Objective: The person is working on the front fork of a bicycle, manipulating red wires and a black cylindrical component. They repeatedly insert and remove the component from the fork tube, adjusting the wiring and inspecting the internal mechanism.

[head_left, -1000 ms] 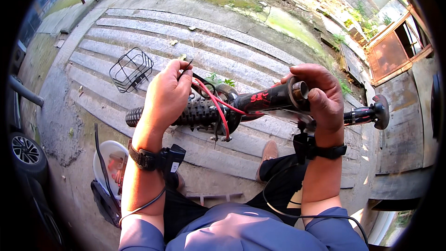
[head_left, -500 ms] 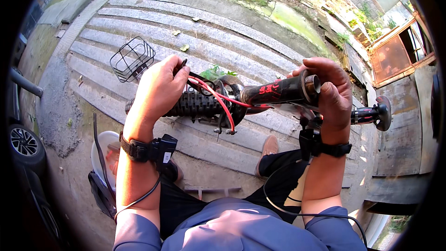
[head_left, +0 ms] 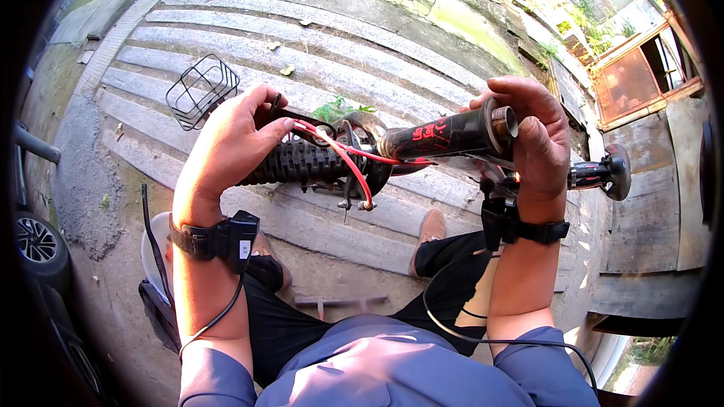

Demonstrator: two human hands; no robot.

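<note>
My left hand (head_left: 234,139) pinches a thin black part (head_left: 273,104) beside red cables (head_left: 354,169). Under it lies a knobby black tyre (head_left: 298,162) of a bicycle held crosswise in front of me. My right hand (head_left: 539,136) is wrapped round the metal-rimmed end of a black tube (head_left: 434,137) with red lettering, its fingertips partly behind it. Farther right sticks out the bicycle's saddle-like black end (head_left: 616,172). Both wrists wear black strapped devices with cords.
A wire basket (head_left: 202,90) lies on ridged concrete (head_left: 317,45). At left are a white bucket (head_left: 160,260), mostly behind my forearm, a grey pipe (head_left: 41,147) and a car wheel (head_left: 38,237). Rusty framed panels (head_left: 626,90) and boards (head_left: 648,196) stand at right. My feet are below the bicycle.
My left hand has moved leftward, away from my right hand, still pinching the black part. My right hand and the tube sit slightly higher and farther right in the picture.
</note>
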